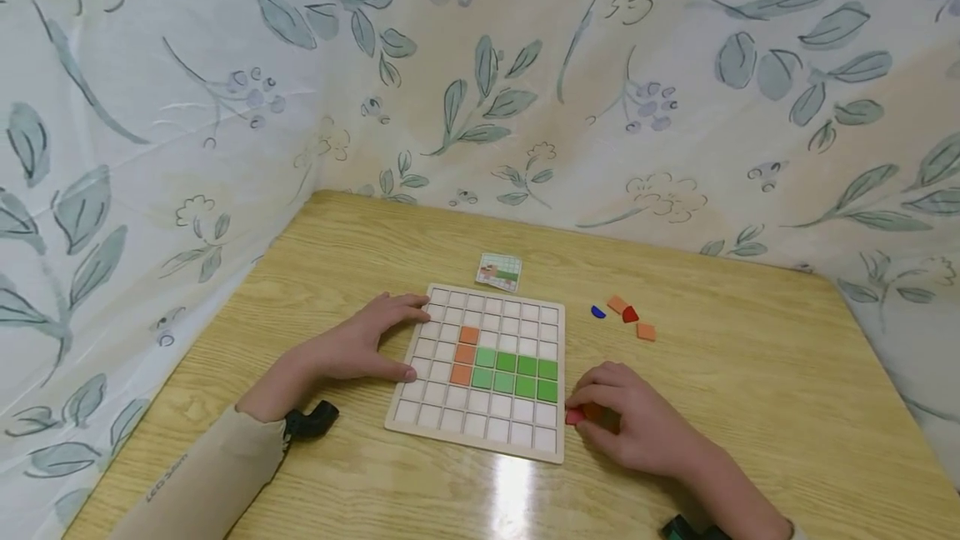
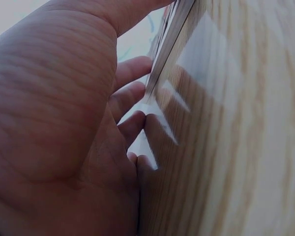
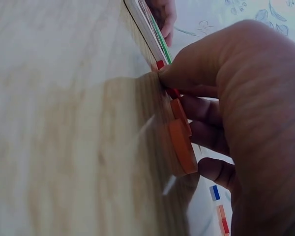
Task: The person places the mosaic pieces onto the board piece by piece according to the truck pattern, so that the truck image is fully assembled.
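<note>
A wooden grid board [image 1: 487,436] lies on the table, with three orange squares [image 1: 461,376] in a column and several green squares [image 1: 536,377] beside them. My left hand [image 1: 348,344] rests at the board's left edge, thumb and fingers spread and touching the rim. Just off the right edge, low on the table, my right hand [image 1: 637,423] pinches a small red piece [image 1: 574,416] between thumb and fingertip. Orange pieces [image 3: 182,147] sit beneath its other fingers in the right wrist view; the red piece's full shape is hidden.
Behind the board lies a small pattern card [image 1: 498,271]. To the right are a blue half-round piece [image 1: 597,312], a red piece [image 1: 630,315] and two orange pieces [image 1: 646,332]. A floral cloth [image 1: 480,107] hangs along the table's back and left.
</note>
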Tool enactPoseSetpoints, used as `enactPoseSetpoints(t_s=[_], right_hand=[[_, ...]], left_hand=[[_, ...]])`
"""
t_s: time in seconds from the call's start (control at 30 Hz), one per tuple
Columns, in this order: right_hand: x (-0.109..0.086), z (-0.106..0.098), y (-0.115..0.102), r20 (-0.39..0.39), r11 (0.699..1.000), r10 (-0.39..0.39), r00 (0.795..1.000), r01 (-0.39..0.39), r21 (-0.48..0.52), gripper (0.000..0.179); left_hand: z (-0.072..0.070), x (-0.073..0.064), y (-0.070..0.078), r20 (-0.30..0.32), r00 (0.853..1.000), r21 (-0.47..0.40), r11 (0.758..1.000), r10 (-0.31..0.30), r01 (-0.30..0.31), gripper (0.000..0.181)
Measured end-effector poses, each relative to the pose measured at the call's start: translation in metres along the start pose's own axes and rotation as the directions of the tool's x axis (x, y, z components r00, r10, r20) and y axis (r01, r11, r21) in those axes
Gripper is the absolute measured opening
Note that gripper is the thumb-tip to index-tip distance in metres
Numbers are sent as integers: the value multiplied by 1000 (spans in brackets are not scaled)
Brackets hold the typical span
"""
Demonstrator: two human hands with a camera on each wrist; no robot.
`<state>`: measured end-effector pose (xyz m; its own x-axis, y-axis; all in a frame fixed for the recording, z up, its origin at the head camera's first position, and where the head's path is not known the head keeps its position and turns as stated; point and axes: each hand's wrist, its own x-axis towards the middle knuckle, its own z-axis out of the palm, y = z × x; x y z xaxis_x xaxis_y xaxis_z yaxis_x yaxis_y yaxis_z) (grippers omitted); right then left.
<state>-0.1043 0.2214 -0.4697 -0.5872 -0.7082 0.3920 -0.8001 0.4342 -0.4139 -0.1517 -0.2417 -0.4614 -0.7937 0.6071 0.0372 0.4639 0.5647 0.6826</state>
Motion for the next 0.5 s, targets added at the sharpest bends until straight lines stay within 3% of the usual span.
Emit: enactPoseSetpoints(t_s=[0.5], right_hand=[[-2, 0, 9, -56, 998, 15, 998, -12, 60, 35]], left_hand=[[0, 0, 3, -1, 1000, -6, 1000, -15, 15, 88]])
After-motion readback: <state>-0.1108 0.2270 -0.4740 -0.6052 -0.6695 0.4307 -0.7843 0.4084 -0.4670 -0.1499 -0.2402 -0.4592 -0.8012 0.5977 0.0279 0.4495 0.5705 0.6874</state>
